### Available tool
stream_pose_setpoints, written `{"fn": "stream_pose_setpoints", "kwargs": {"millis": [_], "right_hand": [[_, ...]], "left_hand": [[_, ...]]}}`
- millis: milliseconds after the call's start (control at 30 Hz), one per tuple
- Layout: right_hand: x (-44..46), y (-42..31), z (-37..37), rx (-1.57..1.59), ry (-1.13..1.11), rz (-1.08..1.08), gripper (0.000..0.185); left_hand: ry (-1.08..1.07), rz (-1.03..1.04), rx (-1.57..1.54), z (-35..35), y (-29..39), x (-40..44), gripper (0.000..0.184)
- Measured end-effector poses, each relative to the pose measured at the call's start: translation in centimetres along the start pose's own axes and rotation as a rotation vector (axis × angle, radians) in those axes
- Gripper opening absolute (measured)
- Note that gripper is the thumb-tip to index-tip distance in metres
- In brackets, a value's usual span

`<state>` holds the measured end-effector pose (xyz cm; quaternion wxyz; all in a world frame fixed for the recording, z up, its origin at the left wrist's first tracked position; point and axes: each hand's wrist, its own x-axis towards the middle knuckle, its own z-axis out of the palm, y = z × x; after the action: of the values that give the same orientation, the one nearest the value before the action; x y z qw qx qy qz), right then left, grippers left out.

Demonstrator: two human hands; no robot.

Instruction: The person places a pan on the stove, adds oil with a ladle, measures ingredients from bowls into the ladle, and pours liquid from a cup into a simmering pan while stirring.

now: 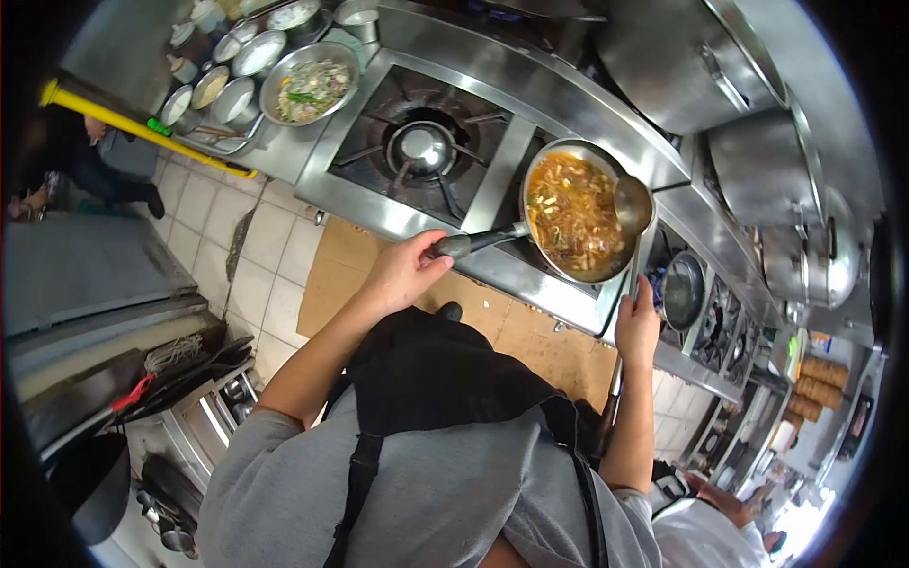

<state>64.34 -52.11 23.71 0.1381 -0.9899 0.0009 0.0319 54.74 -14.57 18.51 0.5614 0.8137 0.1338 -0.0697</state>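
A frying pan (600, 155) filled with a reddish-brown stew (568, 204) of chopped pieces sits over a stove burner. My left hand (409, 272) grips the end of its dark handle (485, 239), thumb and fingers closed round it. Along the pan's right side rests the round metal bowl of a ladle (632, 203), partly over the food. My right hand (638, 325) is closed on the ladle's long handle, which runs down past my forearm.
Left of the pan is a bare burner (423, 149). Bowls of ingredients, including a metal bowl of chopped vegetables (308, 90), crowd the upper left. Large pots (686, 66) line the back. Another pan (684, 289) stands right. A person in white (705, 530) is at lower right.
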Motion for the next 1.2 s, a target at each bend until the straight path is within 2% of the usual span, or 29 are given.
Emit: {"fn": "stream_pose_setpoints", "kwargs": {"millis": [33, 133, 167, 233, 367, 500, 633, 767, 833, 867, 933, 1033, 1100, 1133, 1200], "right_hand": [[0.2, 1.5, 2.2, -0.022, 0.013, -0.074, 0.047], [-0.7, -1.6, 3.4, 0.692, -0.267, 0.245, 0.044], [-0.6, -2.0, 3.4, 0.698, -0.273, 0.239, 0.044], [-0.7, -2.4, 3.5, 1.153, -0.442, 0.421, 0.048], [-1.2, -2.8, 1.9, 1.241, -0.434, 0.413, 0.045], [-1.9, -3.4, -2.3, 1.032, -0.282, 0.31, 0.043], [-2.1, -3.5, -6.2, 0.874, -0.136, 0.222, 0.048], [-2.0, -3.7, -7.5, 0.749, -0.077, 0.174, 0.049], [-1.8, -3.3, -6.2, 0.557, -0.029, 0.151, 0.047], [-1.5, -2.9, -5.2, 0.557, -0.026, 0.155, 0.047], [-0.9, -2.0, -2.5, 0.128, 0.042, 0.033, 0.048], [-0.4, 0.3, 2.5, 0.007, 0.048, 0.022, 0.048], [-0.2, 0.7, 4.9, 0.541, -0.123, 0.193, 0.048], [-0.4, -1.3, 3.6, 0.777, -0.255, 0.32, 0.047], [-0.6, -1.5, 3.9, 0.853, -0.27, 0.314, 0.047]], "left_hand": [[0.005, 0.005, -0.003, 0.1, -0.3, 0.0, 0.047], [0.014, 0.006, 0.024, 0.0, 0.0, -0.1, 0.047], [0.016, 0.024, 0.027, 0.0, -0.1, 0.0, 0.047], [0.012, 0.045, 0.034, -0.1, -0.1, -0.1, 0.046], [-0.01, 0.015, 0.021, -0.2, 0.5, -0.1, 0.046], [-0.014, -0.017, 0.0, -0.3, 1.0, -0.2, 0.046], [-0.004, 0.001, -0.023, 0.1, 0.1, 0.1, 0.045], [-0.025, 0.015, -0.022, -0.2, 0.3, 0.1, 0.045], [-0.028, 0.017, -0.04, -0.1, 0.0, 0.2, 0.045], [-0.029, 0.017, -0.056, -0.1, -0.1, 0.2, 0.045], [-0.029, 0.024, -0.027, -0.2, -0.2, 0.2, 0.047], [-0.024, 0.03, 0.007, -0.2, 0.0, 0.1, 0.049], [-0.022, 0.031, 0.015, -0.2, 0.1, 0.0, 0.049], [-0.012, 0.027, 0.014, -0.2, 0.1, 0.0, 0.049], [-0.011, 0.024, 0.023, -0.2, -0.5, -0.3, 0.049]]}}
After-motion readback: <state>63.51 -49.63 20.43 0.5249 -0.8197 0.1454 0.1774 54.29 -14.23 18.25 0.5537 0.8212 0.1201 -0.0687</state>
